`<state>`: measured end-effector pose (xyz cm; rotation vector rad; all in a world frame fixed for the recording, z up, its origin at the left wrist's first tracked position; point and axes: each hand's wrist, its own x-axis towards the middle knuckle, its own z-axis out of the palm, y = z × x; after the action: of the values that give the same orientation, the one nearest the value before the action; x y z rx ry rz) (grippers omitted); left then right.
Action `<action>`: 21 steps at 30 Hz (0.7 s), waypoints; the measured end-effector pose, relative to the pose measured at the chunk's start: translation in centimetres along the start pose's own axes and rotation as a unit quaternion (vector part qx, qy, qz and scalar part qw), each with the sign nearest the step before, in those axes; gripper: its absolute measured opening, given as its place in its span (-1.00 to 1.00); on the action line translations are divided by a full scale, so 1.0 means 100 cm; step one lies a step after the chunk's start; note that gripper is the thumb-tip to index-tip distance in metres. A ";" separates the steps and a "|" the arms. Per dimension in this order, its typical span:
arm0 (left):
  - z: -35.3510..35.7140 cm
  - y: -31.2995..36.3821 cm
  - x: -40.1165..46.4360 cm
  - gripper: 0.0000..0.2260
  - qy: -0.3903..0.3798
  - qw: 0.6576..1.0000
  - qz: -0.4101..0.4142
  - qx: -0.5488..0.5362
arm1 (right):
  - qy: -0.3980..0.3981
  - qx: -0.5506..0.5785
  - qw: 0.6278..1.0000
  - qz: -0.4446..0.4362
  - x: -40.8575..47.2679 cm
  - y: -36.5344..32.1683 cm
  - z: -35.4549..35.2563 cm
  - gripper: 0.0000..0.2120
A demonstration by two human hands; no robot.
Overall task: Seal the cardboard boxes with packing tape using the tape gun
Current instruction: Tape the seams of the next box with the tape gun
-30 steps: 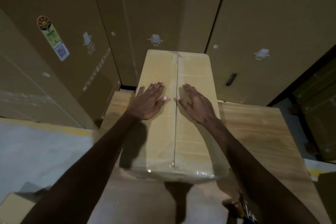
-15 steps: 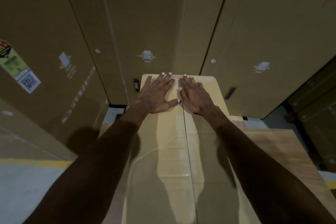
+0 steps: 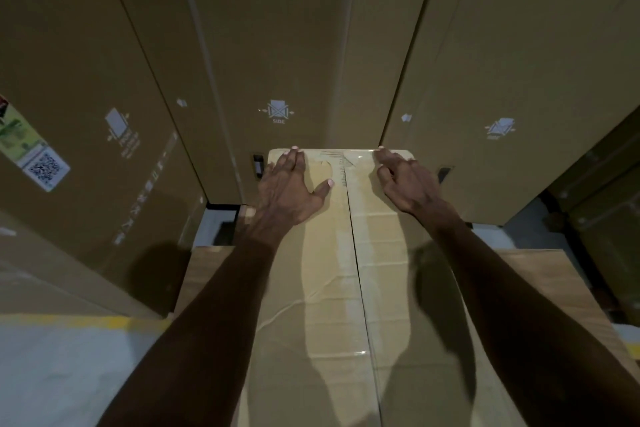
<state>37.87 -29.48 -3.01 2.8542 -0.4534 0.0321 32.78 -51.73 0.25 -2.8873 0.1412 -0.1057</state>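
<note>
- Basically I'm pressing tape down at the far end of the cardboard box (image 3: pixel 346 288), which sits on the wooden table (image 3: pixel 207 270), its far edge right up against the tall stacked cartons (image 3: pixel 277 28).
- Clear packing tape (image 3: pixel 360 253) covers the centre seam; the gloss shows it wrinkled in places.
- Left hand (image 3: pixel 287 191) is flat, fingers straight, palm down left of the seam, fingertips at the far edge.
- Right hand (image 3: pixel 405 184) is flat-ish near the far right corner, fingers extended, holding nothing.
- To do this well, I'd sweep outward from the seam with firm, even pressure, then rub the tape end over the far edge.
- Tape gun isn't in view.
- Versus half a second back: the hands were side by side at the seam and are now spread apart toward the far corners.
</note>
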 end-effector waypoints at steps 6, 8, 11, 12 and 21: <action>0.002 0.000 -0.007 -0.11 -0.008 0.999 -0.045 -0.005 | 0.037 -0.005 0.997 0.064 0.000 -0.008 0.010 -0.57; 0.005 -0.001 -0.007 -0.12 -0.006 0.999 -0.041 0.002 | 0.024 -0.024 0.997 0.073 0.005 -0.014 0.014 -0.51; 0.005 -0.003 -0.005 -0.20 -0.008 1.000 -0.012 0.008 | -0.014 -0.007 0.999 0.032 0.010 -0.037 0.019 -0.46; 0.005 -0.003 -0.006 -0.25 -0.012 1.000 0.005 0.011 | -0.031 -0.002 1.000 -0.001 0.010 -0.044 0.021 -0.45; 0.006 -0.004 0.002 -0.35 -0.045 0.997 0.034 0.046 | -0.046 -0.042 0.997 -0.051 -0.040 -0.071 0.044 -0.42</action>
<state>38.14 -29.29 -3.72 2.9383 -0.5806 -0.0656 29.78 -43.40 -2.49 -2.9761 -0.0193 0.0149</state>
